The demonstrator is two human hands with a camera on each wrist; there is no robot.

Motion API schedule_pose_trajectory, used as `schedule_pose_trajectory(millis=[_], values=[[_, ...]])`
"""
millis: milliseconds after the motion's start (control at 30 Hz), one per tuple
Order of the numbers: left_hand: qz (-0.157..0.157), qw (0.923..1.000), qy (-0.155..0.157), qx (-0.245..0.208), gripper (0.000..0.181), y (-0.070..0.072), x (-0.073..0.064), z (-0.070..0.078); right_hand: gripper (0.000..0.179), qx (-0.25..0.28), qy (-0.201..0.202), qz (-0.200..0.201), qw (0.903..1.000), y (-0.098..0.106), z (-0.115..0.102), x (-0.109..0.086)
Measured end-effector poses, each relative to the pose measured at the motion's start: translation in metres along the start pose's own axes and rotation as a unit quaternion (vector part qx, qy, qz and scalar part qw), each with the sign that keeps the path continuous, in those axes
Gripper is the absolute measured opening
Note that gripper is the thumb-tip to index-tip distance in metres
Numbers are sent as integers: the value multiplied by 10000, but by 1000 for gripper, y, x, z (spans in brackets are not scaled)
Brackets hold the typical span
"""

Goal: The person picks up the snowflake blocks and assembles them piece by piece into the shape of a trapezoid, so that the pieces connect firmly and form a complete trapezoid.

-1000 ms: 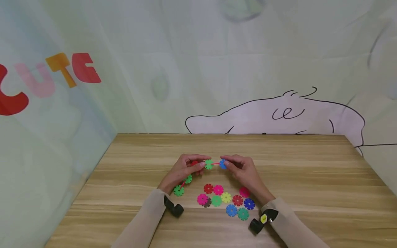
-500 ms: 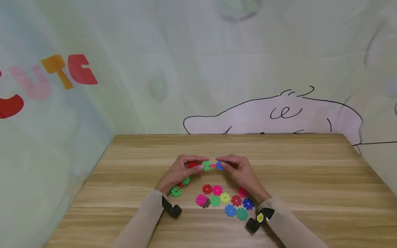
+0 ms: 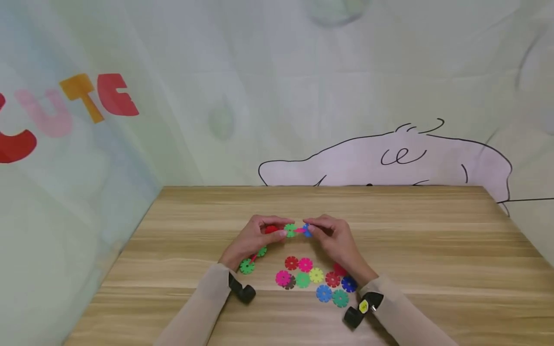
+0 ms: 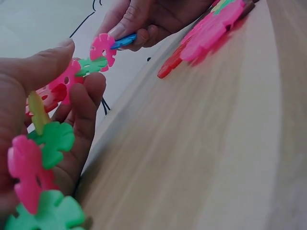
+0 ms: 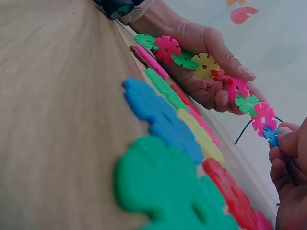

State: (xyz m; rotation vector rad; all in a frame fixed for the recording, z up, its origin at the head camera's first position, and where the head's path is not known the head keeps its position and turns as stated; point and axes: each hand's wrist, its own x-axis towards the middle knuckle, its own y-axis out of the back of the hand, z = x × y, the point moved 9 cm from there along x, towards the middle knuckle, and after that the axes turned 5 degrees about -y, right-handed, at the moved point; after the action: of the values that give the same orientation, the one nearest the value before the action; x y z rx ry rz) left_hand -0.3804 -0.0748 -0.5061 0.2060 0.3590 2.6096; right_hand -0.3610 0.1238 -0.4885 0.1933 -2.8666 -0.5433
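A chain of notched, flower-shaped plastic discs, joined edge to edge, runs through my left hand. Thumb and fingers of that hand grip it near a light green disc. Beyond the green one, a pink disc forms the chain's far end. My right hand pinches a blue disc between thumb and fingers, its edge at the pink disc's rim. Along the left palm hang a yellow disc, more green and pink ones, and a green disc at the near end. Fingers partly hide a red disc.
Several loose discs lie flat between the forearms, among them a yellow disc, a light blue disc and a teal disc. One pink disc overlaps a brown disc. The wooden table meets a printed backdrop behind.
My right hand has shifted slightly left, bringing the blue disc a little closer to the light green one. The pink disc between them shows more of its face. The left hand holds nearly still.
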Motion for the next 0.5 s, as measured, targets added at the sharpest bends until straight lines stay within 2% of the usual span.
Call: schedule_pose_trajectory(millis=[233, 367, 500], values=[[64, 9998, 59, -175, 36, -2, 0, 0, 30, 328, -722, 62, 9968, 3, 11, 0], [-43, 9992, 6, -393, 35, -3, 0, 0, 26, 867, -886, -210, 9921, 1, 13, 0], [-304, 9990, 7, -337, 36, -6, 0, 2, 22, 1134, -859, -593, 9881, -2, 12, 0]])
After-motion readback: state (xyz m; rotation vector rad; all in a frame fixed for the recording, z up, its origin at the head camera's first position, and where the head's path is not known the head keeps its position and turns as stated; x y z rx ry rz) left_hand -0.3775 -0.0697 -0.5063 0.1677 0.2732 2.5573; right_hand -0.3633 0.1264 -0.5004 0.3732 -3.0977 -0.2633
